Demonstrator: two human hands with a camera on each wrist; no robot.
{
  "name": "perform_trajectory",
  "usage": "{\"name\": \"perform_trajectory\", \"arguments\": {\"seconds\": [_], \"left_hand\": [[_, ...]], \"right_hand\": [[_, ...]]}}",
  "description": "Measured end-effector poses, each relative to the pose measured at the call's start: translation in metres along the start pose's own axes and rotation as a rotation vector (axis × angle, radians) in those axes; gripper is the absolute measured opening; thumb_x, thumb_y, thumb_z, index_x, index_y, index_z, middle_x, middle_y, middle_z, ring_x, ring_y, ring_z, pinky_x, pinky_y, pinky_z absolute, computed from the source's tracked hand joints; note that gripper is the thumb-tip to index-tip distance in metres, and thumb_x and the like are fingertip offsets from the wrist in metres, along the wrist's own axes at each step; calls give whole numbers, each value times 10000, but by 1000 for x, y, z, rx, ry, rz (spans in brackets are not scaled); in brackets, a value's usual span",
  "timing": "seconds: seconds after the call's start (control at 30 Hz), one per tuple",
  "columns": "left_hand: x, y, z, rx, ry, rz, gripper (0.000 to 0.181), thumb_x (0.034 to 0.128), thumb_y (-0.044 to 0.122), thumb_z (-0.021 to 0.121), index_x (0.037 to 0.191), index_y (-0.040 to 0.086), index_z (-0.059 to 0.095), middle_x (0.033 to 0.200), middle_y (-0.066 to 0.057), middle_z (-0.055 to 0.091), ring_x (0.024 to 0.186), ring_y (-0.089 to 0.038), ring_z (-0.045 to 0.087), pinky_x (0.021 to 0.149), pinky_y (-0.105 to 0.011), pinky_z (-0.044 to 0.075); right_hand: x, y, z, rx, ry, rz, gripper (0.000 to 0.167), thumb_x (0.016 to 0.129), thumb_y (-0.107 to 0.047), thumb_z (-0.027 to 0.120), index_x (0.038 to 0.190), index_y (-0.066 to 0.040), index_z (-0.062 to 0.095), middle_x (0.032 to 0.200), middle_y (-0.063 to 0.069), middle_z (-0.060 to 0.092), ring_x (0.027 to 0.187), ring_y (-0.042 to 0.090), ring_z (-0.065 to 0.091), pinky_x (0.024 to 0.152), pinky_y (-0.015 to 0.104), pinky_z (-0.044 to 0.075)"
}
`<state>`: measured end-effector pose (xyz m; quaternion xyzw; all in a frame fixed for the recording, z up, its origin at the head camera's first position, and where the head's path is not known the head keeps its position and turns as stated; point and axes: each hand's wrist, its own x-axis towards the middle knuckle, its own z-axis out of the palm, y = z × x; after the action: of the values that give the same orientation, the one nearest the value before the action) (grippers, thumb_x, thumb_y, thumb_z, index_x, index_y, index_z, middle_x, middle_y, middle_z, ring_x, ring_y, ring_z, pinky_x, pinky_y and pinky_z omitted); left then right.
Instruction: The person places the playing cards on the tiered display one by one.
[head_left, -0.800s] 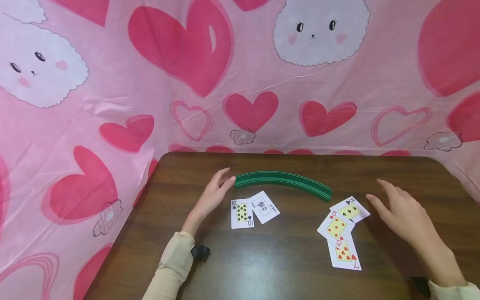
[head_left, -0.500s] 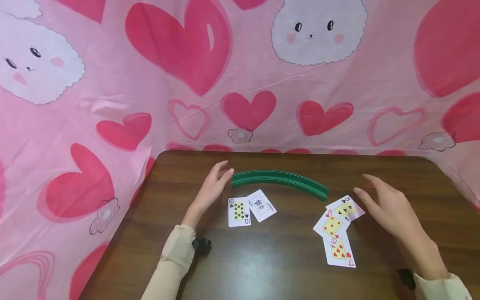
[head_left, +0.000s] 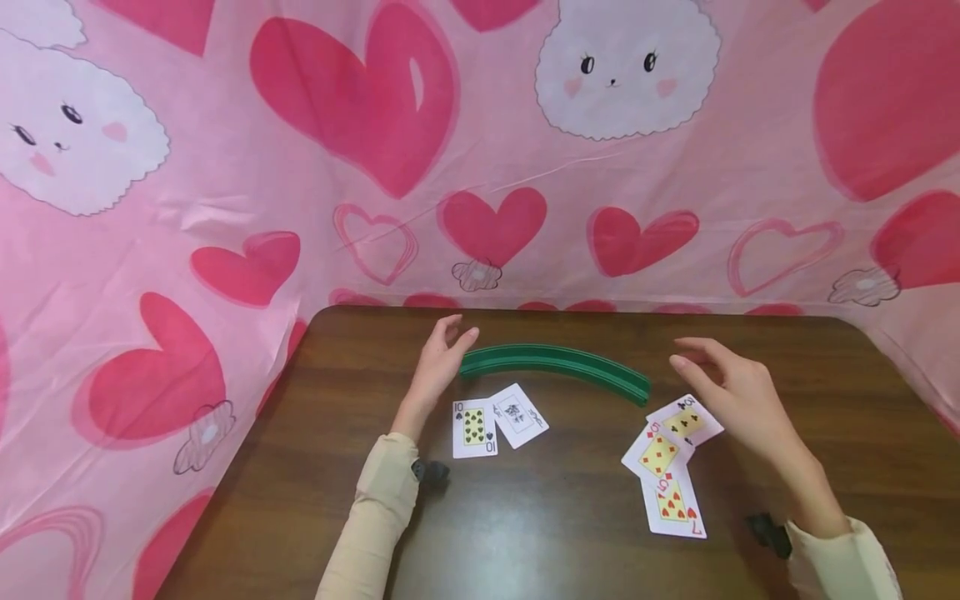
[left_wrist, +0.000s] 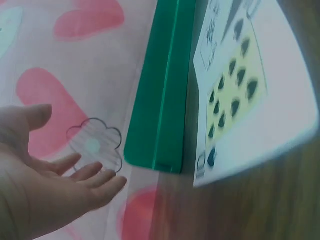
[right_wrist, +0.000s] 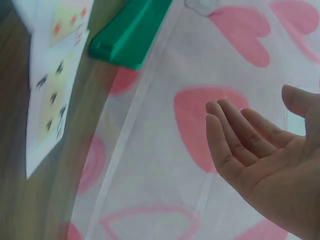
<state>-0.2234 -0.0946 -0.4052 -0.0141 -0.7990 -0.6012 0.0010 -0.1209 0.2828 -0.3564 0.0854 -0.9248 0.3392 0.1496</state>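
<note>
One curved green rack [head_left: 555, 360] lies near the far edge of the brown table [head_left: 525, 550], with wood showing between rack and edge; the relaxed left hand [head_left: 441, 360] is just beside its left end, and the loosely curved right hand [head_left: 738, 400] is near its right end, both holding nothing. Five cards read: on the left a ten of spades [head_left: 475, 428] and a picture card [head_left: 519, 416] with tiny lettering, and, across a broad stretch of wood, an overlapping three of clubs [head_left: 686, 419], five of diamonds [head_left: 655, 452] and seven of hearts [head_left: 675, 504]
</note>
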Motion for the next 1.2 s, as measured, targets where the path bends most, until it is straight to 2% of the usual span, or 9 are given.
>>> {"name": "perform_trajectory", "arguments": {"seconds": [0.13, 0.2, 0.23, 0.47, 0.6, 0.73, 0.87, 1.03, 1.2], "left_hand": [[2, 1, 12, -15, 31, -14, 571, 1025, 318, 644, 1496, 41, 477, 1558, -168, 475, 1471, -335, 400, 1163, -524, 340], [3, 2, 19, -19, 35, -16, 559, 1026, 314, 645, 1489, 44, 486, 1550, -163, 486, 1464, -334, 410, 1162, -524, 342], [3, 2, 21, -14, 36, -17, 559, 1026, 315, 645, 1489, 44, 487, 1548, -161, 490, 1461, -333, 415, 1159, -525, 347], [5, -3, 29, -3, 50, -11, 509, 1012, 235, 664, 1441, 3, 515, 1473, -187, 555, 1398, -350, 489, 1134, -508, 384], [4, -7, 25, 5, 10, -10, 483, 980, 134, 695, 1407, -26, 534, 1376, -198, 623, 1316, -362, 557, 1095, -502, 427], [3, -11, 18, 67, -55, -12, 413, 953, 56, 704, 1348, -10, 600, 1289, -167, 680, 1222, -347, 609, 1033, -489, 485], [4, -17, 12, 89, -83, -34, 360, 939, 12, 700, 1295, 16, 647, 1259, -144, 697, 1172, -330, 627, 1020, -481, 495], [7, -25, 9, 42, -74, -81, 338, 928, -31, 685, 1264, 0, 660, 1236, -167, 694, 1127, -332, 635, 1020, -483, 487], [10, -29, 7, 14, -50, -117, 257, 936, -46, 666, 1189, -14, 697, 1144, -174, 698, 1048, -311, 635, 976, -466, 493]], "right_hand": [[4, -9, 12, 64, -6, -6, 360, 1018, -219, 667, 1328, -38, 642, 1088, 154, 743, 915, 69, 666, 749, 126, 470], [5, -13, 19, 108, -6, -8, 336, 1013, -203, 677, 1308, -45, 653, 1064, 129, 751, 876, -38, 636, 753, 120, 488], [5, -16, 23, 131, -9, -12, 325, 1010, -190, 682, 1299, -43, 657, 1053, 125, 753, 870, -49, 643, 749, 119, 494], [4, -30, 50, 224, -76, 1, 284, 990, -158, 707, 1248, -40, 688, 1029, 88, 747, 833, 146, 672, 681, 238, 542], [2, -35, 63, 225, -135, 15, 276, 982, -174, 720, 1225, -44, 698, 1005, 53, 739, 864, 212, 652, 696, 262, 532], [-1, -39, 71, 257, -204, 26, 288, 970, -186, 737, 1216, -42, 698, 1011, 36, 741, 905, 224, 656, 724, 267, 547], [-3, -41, 78, 329, -286, 46, 305, 965, -183, 742, 1216, -18, 690, 1034, 38, 747, 930, 211, 688, 772, 258, 562], [-6, -40, 91, 372, -427, 59, 355, 956, -198, 750, 1233, 9, 671, 1039, 37, 738, 953, 201, 691, 798, 263, 557], [-9, -40, 101, 307, -562, 37, 447, 933, -271, 773, 1269, -4, 649, 1095, 49, 710, 997, 209, 673, 835, 303, 543]]}}
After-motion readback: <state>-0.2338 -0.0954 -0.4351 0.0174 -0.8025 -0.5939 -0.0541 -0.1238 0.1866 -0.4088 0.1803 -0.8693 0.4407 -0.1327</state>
